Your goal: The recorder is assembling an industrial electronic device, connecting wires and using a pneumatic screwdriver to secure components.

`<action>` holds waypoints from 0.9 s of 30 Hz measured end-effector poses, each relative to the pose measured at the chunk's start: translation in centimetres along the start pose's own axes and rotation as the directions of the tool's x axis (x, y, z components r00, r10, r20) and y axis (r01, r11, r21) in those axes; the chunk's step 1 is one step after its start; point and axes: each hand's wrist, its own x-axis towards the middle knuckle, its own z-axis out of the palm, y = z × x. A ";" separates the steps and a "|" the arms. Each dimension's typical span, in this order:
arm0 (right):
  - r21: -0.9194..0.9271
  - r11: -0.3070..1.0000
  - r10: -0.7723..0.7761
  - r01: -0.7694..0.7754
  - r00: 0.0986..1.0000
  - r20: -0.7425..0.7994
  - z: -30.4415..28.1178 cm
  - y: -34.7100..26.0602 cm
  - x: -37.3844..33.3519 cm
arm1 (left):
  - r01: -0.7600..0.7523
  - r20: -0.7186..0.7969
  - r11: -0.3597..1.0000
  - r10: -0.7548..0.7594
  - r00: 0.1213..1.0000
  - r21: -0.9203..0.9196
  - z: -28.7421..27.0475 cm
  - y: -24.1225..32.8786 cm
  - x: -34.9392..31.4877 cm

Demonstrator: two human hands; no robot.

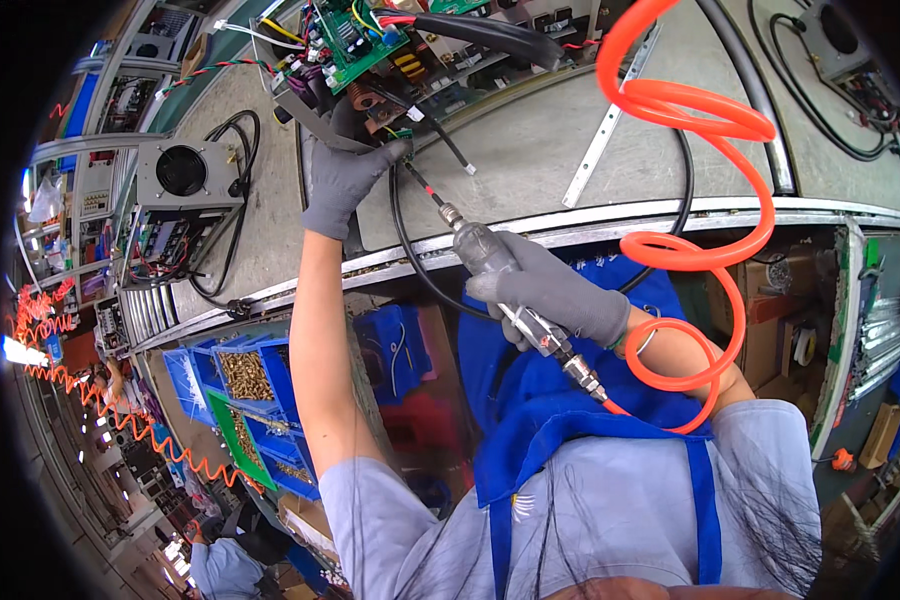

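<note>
My right hand, in a grey glove, is wrapped around an air screwdriver. The screwdriver's bit points up and left, its tip close to a small green circuit part beside my left thumb. My left hand, gloved in grey too, is closed at the edge of a thin metal plate, with some fingers hidden behind it. Both hands are at the near side of an open electronic unit holding a green circuit board, copper coils and loose wires. A black cable with a white connector hangs from the unit.
An orange coiled air hose runs from above down to the screwdriver. A perforated metal strip lies on the bench. On the left stands a unit with a round fan; blue bins of brass-coloured fasteners sit below the bench edge.
</note>
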 end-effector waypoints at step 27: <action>-0.167 0.983 0.081 -0.082 0.997 -0.013 -4.7 -1.3 -10.8 | -0.072 -0.082 0.967 0.094 0.992 0.244 0.4 0.7 -0.2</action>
